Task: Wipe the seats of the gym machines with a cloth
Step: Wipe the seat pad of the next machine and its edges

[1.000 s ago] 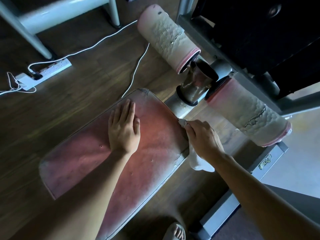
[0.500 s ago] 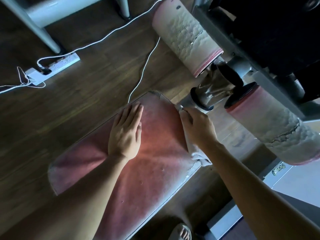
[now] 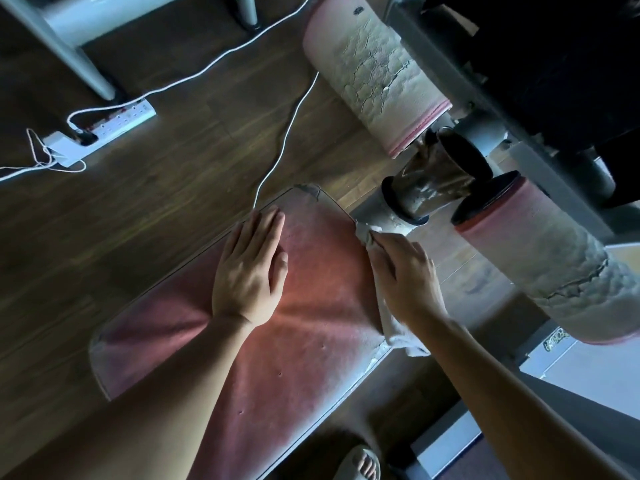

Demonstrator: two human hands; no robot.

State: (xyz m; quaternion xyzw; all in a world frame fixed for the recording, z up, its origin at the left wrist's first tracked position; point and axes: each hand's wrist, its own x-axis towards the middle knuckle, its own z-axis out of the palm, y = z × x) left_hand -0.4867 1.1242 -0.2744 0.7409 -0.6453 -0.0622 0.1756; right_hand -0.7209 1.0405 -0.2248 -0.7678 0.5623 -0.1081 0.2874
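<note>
Overhead, a worn red seat [image 3: 322, 306] runs across the frame from 7 o'clock to 1 o'clock. The left hand [image 3: 249, 271] lies flat on its upper face, fingers straight and together, pointing to 1 o'clock; it grips nothing and appears to serve as a brace. The right hand [image 3: 405, 275], at 3 o'clock of the left, lies over a pale cloth [image 3: 400, 336] and presses it against the seat's 3 o'clock edge. One tip of the cloth shows beyond the fingertips at 11 o'clock of that hand; the rest trails out below the wrist at 6 o'clock. Whether the fingers curl round the cloth or only press it cannot be told, since their undersides are hidden.

Progress, as a judgement: wiping is under way but confined to the short end edge of this seat. The dim light shows no boundary between cleaned and uncleaned surface. The broad face beneath the left hand and the whole stretch toward 7 o'clock probably remain to be done, as do any other machines' seats, none of which is in view.

Two cracked rollers [image 3: 374, 74] stand at 12 to 3 o'clock, a power strip [image 3: 114, 123] at 10 o'clock.
</note>
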